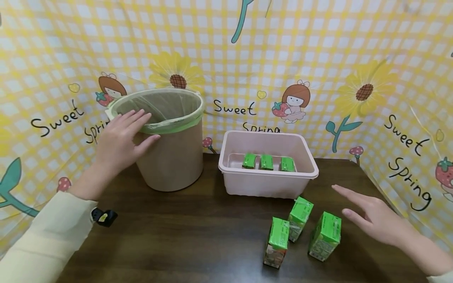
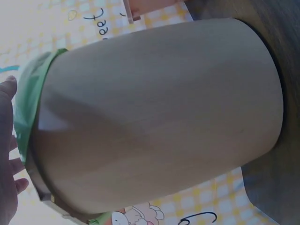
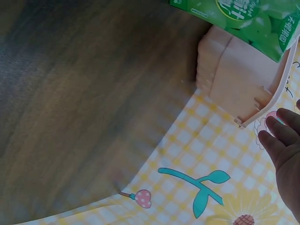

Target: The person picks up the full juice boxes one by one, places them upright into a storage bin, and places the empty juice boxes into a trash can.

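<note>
Over the near left rim of a beige trash bin [image 1: 171, 161] my left hand [image 1: 122, 139] is held with fingers extended and nothing in them; whether it touches the rim I cannot tell. A pale green liner bag [image 1: 173, 125] is folded over the bin's rim. My right hand [image 1: 375, 216] hovers with straight fingers to the right of three green juice boxes. One carton [image 1: 325, 237] stands nearest that hand, another [image 1: 299, 218] is beside the pink basin, and a third [image 1: 277, 241] stands closest to me. In the right wrist view, a green carton [image 3: 243, 21] shows near the basin.
A pale pink plastic basin [image 1: 265, 184] stands at the back middle, with three green cartons [image 1: 267, 162] inside. The dark wooden table [image 1: 170, 243] meets a yellow checked cloth [image 1: 230, 70] that hangs behind and at both sides.
</note>
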The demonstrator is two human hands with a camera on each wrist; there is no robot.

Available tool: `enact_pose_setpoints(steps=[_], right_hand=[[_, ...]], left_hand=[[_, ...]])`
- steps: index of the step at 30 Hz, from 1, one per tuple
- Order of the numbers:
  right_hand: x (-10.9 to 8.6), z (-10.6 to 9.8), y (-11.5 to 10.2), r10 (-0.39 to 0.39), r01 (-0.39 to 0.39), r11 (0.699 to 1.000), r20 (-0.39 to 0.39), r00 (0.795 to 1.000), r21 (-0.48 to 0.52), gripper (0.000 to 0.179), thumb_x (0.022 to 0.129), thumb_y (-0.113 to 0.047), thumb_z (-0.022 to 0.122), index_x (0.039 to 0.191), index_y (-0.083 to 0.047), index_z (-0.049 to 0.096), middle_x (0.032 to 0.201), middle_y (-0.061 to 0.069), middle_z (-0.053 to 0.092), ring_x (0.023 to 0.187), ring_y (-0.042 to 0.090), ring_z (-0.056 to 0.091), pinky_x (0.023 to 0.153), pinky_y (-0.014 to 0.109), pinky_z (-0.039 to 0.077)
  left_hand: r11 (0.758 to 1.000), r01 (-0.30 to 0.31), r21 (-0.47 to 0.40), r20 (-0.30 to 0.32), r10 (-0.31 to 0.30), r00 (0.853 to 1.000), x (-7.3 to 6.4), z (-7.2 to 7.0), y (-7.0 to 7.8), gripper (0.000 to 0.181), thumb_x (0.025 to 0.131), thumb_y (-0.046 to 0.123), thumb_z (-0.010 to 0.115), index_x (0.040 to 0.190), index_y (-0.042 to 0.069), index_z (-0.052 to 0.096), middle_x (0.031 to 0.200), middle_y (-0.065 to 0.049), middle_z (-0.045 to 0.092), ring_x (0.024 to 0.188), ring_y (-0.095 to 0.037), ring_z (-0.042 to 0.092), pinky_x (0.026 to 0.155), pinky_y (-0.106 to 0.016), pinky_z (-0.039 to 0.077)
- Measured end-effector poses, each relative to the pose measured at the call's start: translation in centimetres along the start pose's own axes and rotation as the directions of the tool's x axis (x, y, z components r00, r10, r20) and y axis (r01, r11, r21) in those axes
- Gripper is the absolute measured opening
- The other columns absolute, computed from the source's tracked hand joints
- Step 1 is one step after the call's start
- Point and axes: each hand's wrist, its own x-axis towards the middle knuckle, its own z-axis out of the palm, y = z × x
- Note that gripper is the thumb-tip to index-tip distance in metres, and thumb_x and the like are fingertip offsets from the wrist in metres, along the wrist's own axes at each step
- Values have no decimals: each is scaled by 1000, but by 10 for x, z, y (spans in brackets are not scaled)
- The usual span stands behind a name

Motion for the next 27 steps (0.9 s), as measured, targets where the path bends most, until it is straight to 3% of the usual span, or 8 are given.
enact_pose_setpoints(steps=[5, 10, 12, 15, 17, 19, 27], right_hand=[[-6, 6, 2, -24, 23, 998, 21, 1000, 54, 63, 89, -10, 68, 147, -16, 44, 137, 6, 56, 119, 5, 51, 97, 6, 29], [-10, 12, 0, -31, 26, 994, 46, 998, 103, 64, 89, -16, 69, 148, -17, 44, 136, 6, 57, 115, 12, 57, 95, 11, 36], [-11, 15, -1, -36, 26, 988, 64, 997, 150, 63, 91, -18, 68, 148, -17, 43, 137, 6, 56, 93, 1, 62, 93, 13, 40], [-13, 18, -2, -50, 29, 978, 96, 994, 207, 62, 93, -23, 67, 149, -16, 41, 139, 4, 54, 91, -4, 59, 91, 20, 45], [-14, 21, -2, -52, 23, 971, 116, 992, 238, 63, 93, -26, 66, 149, -16, 40, 141, 2, 52, 93, -2, 60, 90, 24, 47], [-15, 24, -2, -53, 18, 966, 129, 990, 257, 66, 91, -28, 68, 150, -16, 39, 142, 0, 51, 119, 12, 54, 90, 28, 49], [-19, 32, -7, -10, -60, 928, 186, 983, 367, 82, 81, -24, 78, 151, -18, 36, 145, -2, 48, 123, 11, 51, 87, 31, 51]], left_hand=[[1000, 14, 10, 34, -14, 999, -4, 3, -7, 60, 85, 48, 67, 128, 7, 64, 128, -15, 61, 119, -39, 56, 105, -49, 38], [1000, 16, 27, 11, -16, 1000, -6, 6, -9, 60, 87, 52, 63, 126, 6, 66, 124, -15, 63, 115, -39, 58, 105, -48, 38], [999, 23, 29, -12, -23, 1000, -6, 8, -9, 60, 87, 54, 61, 123, 7, 68, 122, -15, 65, 113, -39, 60, 105, -47, 38], [999, 46, 28, -35, -45, 998, -6, 9, -8, 55, 86, 50, 65, 121, 7, 70, 120, -14, 66, 111, -38, 61, 106, -46, 37], [997, 65, 29, -41, -64, 997, -6, 9, -7, 51, 84, 45, 69, 120, 8, 70, 119, -13, 66, 111, -36, 62, 107, -45, 36], [996, 81, 29, -45, -79, 996, -5, 10, -6, 48, 82, 40, 72, 119, 9, 71, 119, -13, 66, 111, -36, 62, 107, -44, 36], [992, 119, 33, -64, -117, 991, -4, 14, -5, 38, 85, 33, 71, 115, 9, 73, 116, -13, 67, 109, -34, 63, 106, -42, 38]])
